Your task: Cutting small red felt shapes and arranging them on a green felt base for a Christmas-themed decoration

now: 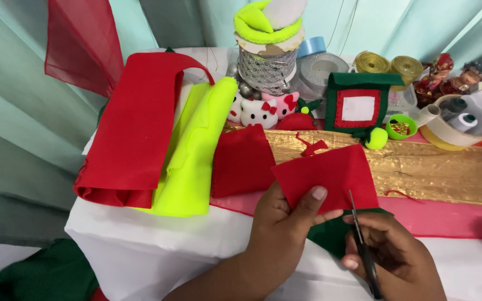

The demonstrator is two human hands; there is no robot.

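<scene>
My left hand point(283, 220) pinches the lower edge of a red felt piece point(330, 173), thumb on top, and holds it up over the table. My right hand point(391, 253) grips a pair of black-handled scissors point(364, 245) whose thin blades point up and meet the felt's bottom edge at its right side. A dark green felt piece point(330, 231) lies under both hands.
To the left lie a red felt roll point(132, 134), neon yellow felt point(193, 156) and another red felt piece point(241, 161). A gold cloth strip point(436, 167) crosses the table. Behind stand ribbon spools point(389, 64), small plush toys point(260, 111), a green-and-red felt frame point(358, 103) and tape rolls point(458, 125).
</scene>
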